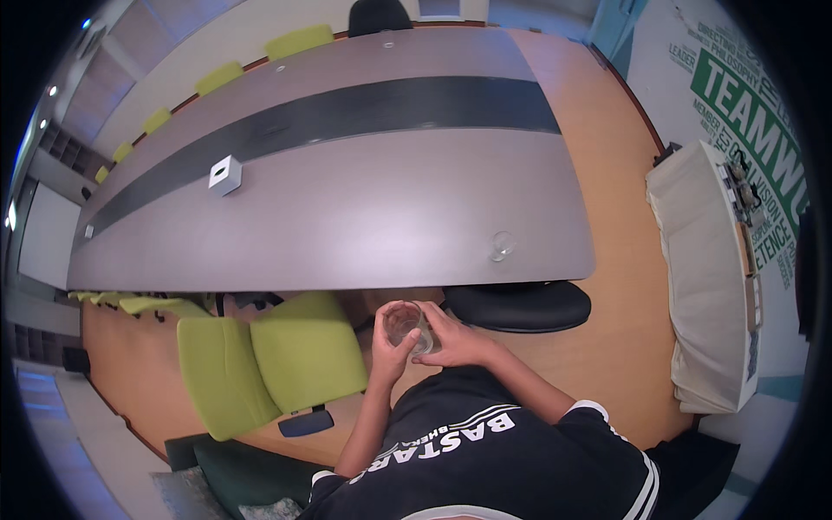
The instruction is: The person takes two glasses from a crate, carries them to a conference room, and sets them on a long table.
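Observation:
Between my two hands, in front of my body, is a clear drinking glass (406, 323). My left hand (387, 345) wraps its left side, with the thumb across the front. On the other side my right hand (452, 339) grips the glass, fingers curled against it. The glass is held clear of the table, just short of its near edge. Another clear glass (502, 246) stands on the table toward the right end, apart from my hands.
A long grey-brown table (364, 208) with a dark centre strip stretches ahead, bearing a white tissue box (225, 176). A lime-green chair (303, 351) is at my left, a black seat (520, 307) under the near edge. A cloth-covered side table (706, 286) stands at the right wall.

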`<action>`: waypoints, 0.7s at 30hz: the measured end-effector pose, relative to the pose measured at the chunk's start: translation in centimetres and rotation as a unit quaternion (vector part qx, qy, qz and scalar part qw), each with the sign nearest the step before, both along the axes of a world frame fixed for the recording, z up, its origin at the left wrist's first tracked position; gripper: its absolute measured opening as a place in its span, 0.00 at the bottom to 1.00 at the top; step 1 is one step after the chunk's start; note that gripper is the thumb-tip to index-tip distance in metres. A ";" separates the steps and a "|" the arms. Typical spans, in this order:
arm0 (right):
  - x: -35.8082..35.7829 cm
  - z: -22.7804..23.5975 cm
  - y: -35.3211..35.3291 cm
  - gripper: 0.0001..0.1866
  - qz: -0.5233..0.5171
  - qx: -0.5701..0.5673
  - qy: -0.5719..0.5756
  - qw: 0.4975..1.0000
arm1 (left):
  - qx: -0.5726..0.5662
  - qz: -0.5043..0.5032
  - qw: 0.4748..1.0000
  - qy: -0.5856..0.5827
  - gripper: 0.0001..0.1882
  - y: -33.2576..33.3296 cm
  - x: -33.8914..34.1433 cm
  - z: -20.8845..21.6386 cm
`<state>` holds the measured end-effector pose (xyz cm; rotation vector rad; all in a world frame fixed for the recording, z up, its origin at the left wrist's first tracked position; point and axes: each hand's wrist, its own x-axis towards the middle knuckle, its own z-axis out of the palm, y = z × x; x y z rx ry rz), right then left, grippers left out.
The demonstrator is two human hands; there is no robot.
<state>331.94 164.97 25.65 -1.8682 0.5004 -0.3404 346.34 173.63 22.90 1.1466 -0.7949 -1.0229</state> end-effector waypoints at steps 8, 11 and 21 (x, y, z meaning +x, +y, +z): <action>7.9 -1.2 13.3 0.41 0.085 0.026 -0.036 0.995 | -0.032 0.131 0.991 -0.007 0.30 15.4 3.8 -0.8; 10.7 -1.8 18.3 0.40 0.128 0.086 -0.044 0.987 | 0.020 0.211 0.969 -0.125 0.30 20.9 5.2 -1.5; 19.0 -2.3 25.8 0.36 0.295 0.111 -0.023 0.949 | 0.129 0.323 0.911 -0.222 0.36 32.6 9.7 -1.4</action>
